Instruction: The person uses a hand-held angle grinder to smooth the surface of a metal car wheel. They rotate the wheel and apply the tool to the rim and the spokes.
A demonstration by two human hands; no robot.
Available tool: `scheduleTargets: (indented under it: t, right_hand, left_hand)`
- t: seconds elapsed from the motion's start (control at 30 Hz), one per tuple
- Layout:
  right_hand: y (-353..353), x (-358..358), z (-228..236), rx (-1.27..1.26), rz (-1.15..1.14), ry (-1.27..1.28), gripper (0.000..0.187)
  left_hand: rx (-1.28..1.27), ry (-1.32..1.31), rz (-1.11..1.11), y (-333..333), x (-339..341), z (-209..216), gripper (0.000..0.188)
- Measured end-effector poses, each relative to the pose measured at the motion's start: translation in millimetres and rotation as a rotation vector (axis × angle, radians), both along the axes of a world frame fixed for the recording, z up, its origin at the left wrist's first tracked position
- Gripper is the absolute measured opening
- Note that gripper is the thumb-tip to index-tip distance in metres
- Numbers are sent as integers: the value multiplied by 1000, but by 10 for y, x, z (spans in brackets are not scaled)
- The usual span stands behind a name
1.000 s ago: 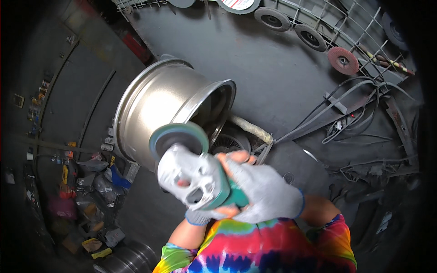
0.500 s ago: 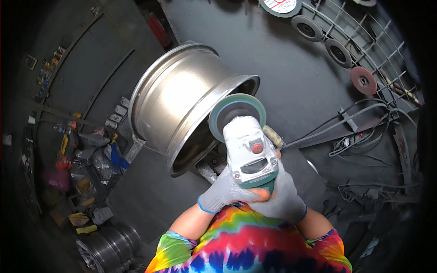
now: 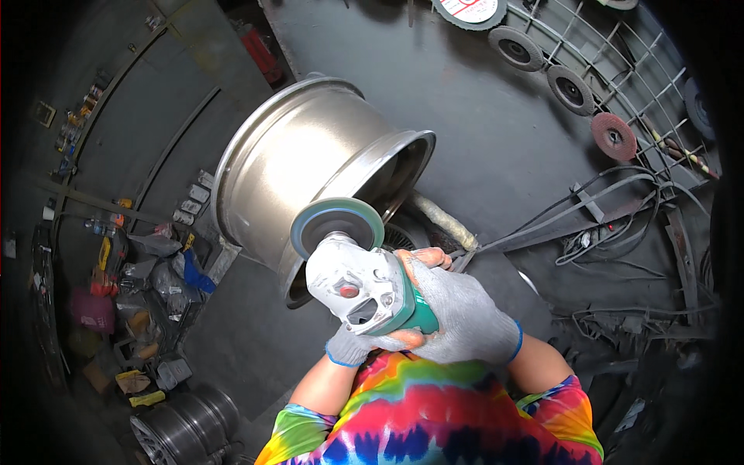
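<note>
A white and green angle grinder point(image 3: 347, 288) is in front of my chest, held in both gloved hands. Its round disc point(image 3: 310, 219) overlaps the near rim edge of a silvery wheel rim point(image 3: 298, 147); whether the two touch I cannot tell. My left hand point(image 3: 353, 346), in a grey glove with orange fingertips, grips the grinder's underside and is partly hidden by it. Around the green body closes my right hand point(image 3: 469, 314), also gloved, its fingers near the top side. The wheel rim lies on its side, its open end towards the right.
A wrapped bar point(image 3: 446, 221) sticks out behind the wheel rim. Several abrasive discs point(image 3: 572, 90) hang on a wire rack point(image 3: 643, 85) at the upper right. Cables point(image 3: 620, 186) run along the right. A dark wheel point(image 3: 186, 422) and cluttered bags point(image 3: 167, 283) are on the left.
The grinder has swung left and turned, its disc moving from the wheel rim's right side to its lower near edge. My right hand now shows more, the left less.
</note>
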State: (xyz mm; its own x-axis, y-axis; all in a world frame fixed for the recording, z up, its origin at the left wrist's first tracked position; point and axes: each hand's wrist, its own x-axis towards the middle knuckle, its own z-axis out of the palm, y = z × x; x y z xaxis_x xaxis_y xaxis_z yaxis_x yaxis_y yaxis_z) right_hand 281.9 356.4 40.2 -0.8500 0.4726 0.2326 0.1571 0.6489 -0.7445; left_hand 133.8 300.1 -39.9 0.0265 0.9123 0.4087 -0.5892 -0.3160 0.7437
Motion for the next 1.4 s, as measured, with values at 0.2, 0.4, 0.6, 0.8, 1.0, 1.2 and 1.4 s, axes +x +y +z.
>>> scheduleTargets:
  t: [0.2,0.4,0.6,0.8,1.0,1.2,1.4]
  right_hand:
    - [91,98,-80,-31,-38,18,92]
    - [224,187,-73,-147,-92,45,93]
    - [436,263,-5,-220,-199,93,91]
    - [641,259,53,-360,-271,139,86]
    - [522,255,192,-327,-315,97,73]
    - [164,145,427,-292,-193,26,94]
    - [21,-7,368,-89,-2,-125,93]
  left_hand:
    - [-75,-27,-27,89,60,-13,95]
    - [-195,0,-45,218,119,183,93]
    - [-317,104,-70,528,173,320,75]
    - [-401,110,-62,776,180,271,77]
    - [-422,-86,-134,710,191,508,77]
    - [-282,2,-46,184,171,432,90]
    - [-267,-450,24,-159,232,350,101]
